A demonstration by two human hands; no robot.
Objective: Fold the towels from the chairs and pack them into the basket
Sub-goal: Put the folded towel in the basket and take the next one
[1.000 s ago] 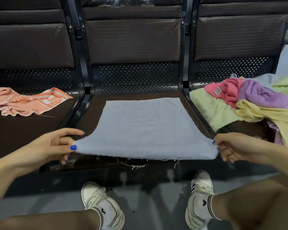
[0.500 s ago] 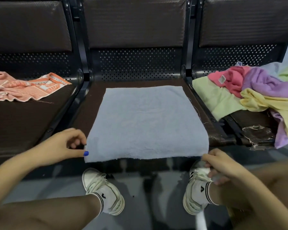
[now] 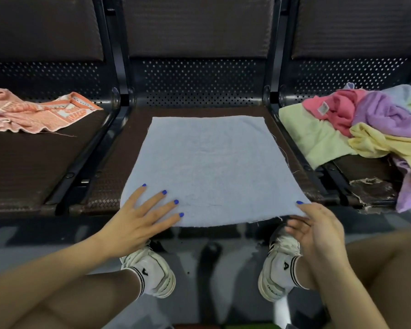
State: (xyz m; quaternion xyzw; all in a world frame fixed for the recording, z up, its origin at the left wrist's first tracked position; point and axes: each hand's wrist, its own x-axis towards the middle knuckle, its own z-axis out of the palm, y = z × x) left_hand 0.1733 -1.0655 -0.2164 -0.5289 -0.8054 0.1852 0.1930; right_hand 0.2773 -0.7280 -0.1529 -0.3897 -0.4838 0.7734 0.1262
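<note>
Blue towel (image 3: 209, 167) flat, square-ish; left hand (image 3: 138, 217) spread pressing; right hand (image 3: 318, 229) pinches corner.

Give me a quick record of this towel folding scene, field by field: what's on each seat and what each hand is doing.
Middle seat: light blue towel spread flat
Left seat: orange patterned towel, crumpled
Right seat: pile of unfolded towels
Left hand: fingers straight, pressing the blue towel's near left corner
Right hand: at the near right corner, thumb on top
Basket: not in view
</note>
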